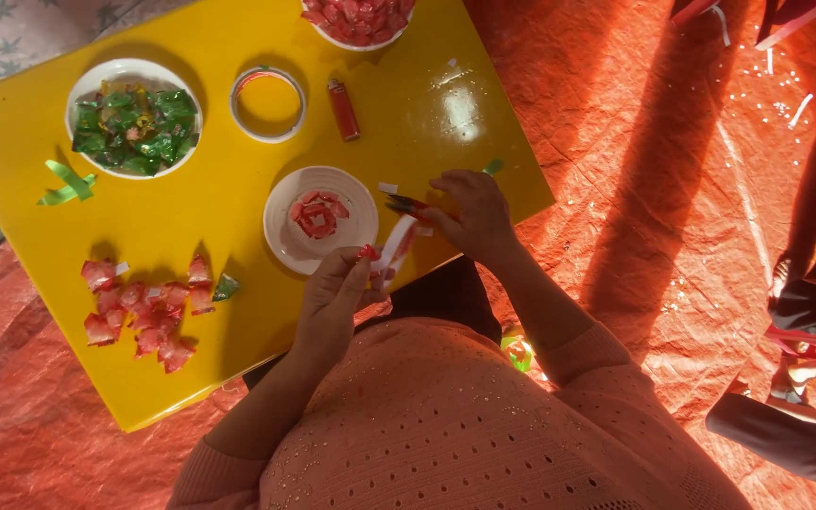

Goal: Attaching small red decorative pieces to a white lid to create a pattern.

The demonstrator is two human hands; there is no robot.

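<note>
My left hand (334, 295) pinches the near end of a red and white ribbon strip (395, 244) at the front edge of a yellow table (191, 203). My right hand (472, 215) grips a pair of red-handled scissors (406, 203) at the strip's far end. Just left of the hands stands a small white plate (287, 236) holding a few red folded pieces.
A white bowl of green folded pieces (132, 128), a tape roll (267, 103), a red lighter (343, 110) and a bowl of red pieces (359, 21) sit further back. A pile of red folded pieces (144, 307) lies at front left. Another person's sleeve (786, 436) is at right.
</note>
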